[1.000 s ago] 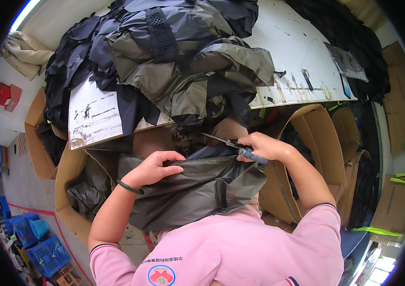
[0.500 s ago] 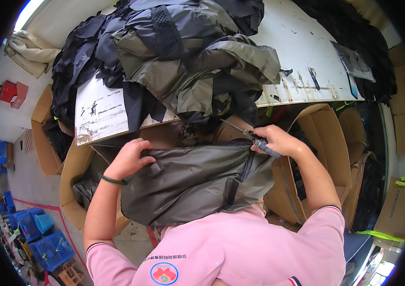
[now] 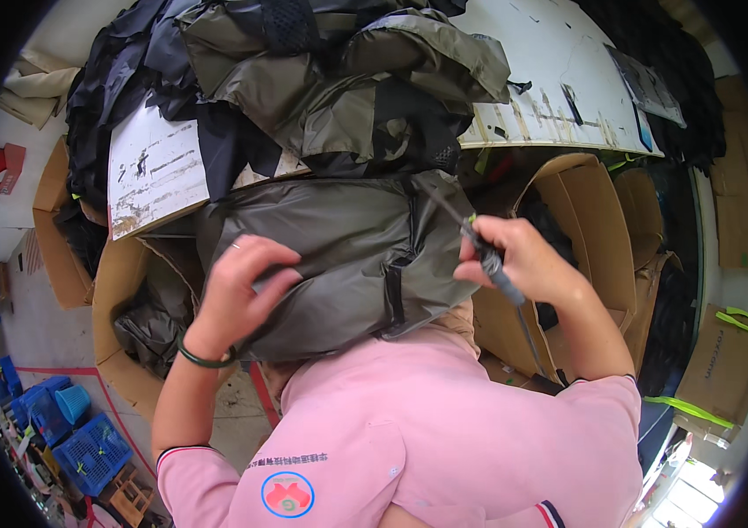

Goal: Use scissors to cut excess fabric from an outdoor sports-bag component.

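A dark olive, shiny fabric piece (image 3: 330, 255) with a black strip (image 3: 394, 290) near its right side lies across my lap, up to the table edge. My left hand (image 3: 250, 286) is over its left part, thumb and fingers apart with a gap between them. In my right hand (image 3: 519, 255) is a pair of scissors (image 3: 449, 204), its grey handles wrapped and its long blades pointing up and left over the fabric's right end. Whether the blades touch the fabric, I cannot tell. A heap of olive and black fabric (image 3: 303, 97) hangs over the table edge just beyond.
The white table (image 3: 550, 66) has dark scraps and marks on it. Open cartons stand left (image 3: 114, 343) and right (image 3: 589, 229), with dark fabric in the left one. Blue plastic baskets (image 3: 92, 458) are on the floor at lower left.
The olive fabric has spread up toward the table edge. My left hand has come off its upper edge and lies lower over it. The scissors tilt more steeply in my right hand.
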